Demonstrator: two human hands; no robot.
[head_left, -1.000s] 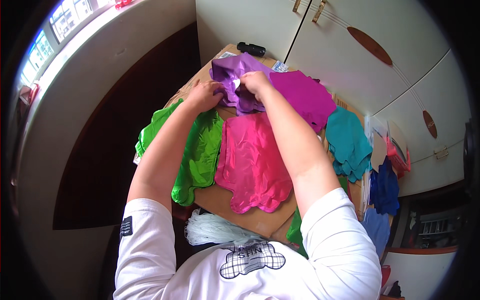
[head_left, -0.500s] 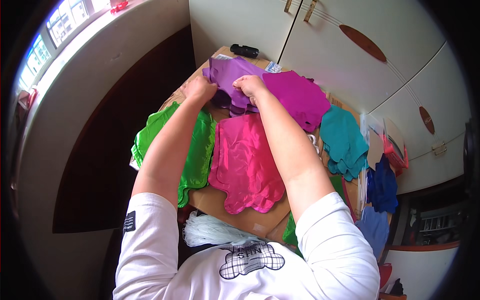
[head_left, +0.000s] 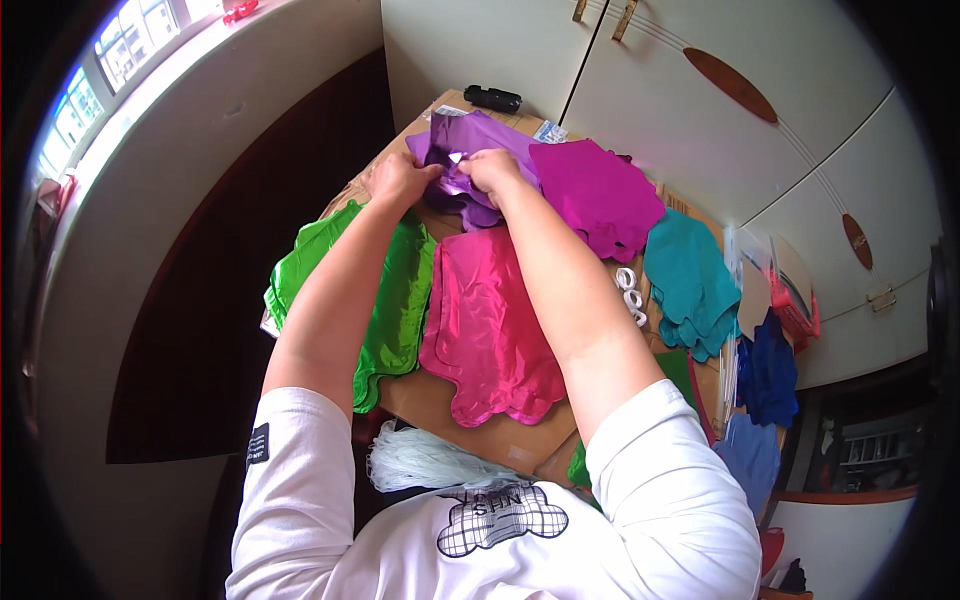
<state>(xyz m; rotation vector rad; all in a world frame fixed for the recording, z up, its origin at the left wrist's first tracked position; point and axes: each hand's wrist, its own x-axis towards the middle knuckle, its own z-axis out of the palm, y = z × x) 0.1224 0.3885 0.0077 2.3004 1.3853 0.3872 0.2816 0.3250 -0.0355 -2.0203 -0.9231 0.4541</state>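
Observation:
At the far part of the cardboard surface lies a stack of thin, flat purple foil pieces (head_left: 495,130). With fingers pinched, my left hand (head_left: 398,180) grips the left edge of the top piece. My right hand (head_left: 492,174) pinches the same piece a little to the right, and a small pale glint shows at its fingertips. Between the hands the foil is creased and shows a dark, glossy side. Below my forearms lie a shiny pink foil stack (head_left: 490,330) and a bright green foil stack (head_left: 392,320), both with scalloped edges.
Magenta (head_left: 595,195) and teal (head_left: 690,285) stacks lie to the right, with small white rings (head_left: 630,298) beside them. Blue pieces (head_left: 768,375) hang at the right edge. A black object (head_left: 492,98) sits at the back, before white cabinets (head_left: 680,140). Pale strands (head_left: 430,460) lie near my body.
My right hand has moved slightly left, closer to my left hand. The purple piece between them has crumpled and turned up its dark, shiny side. More white rings show.

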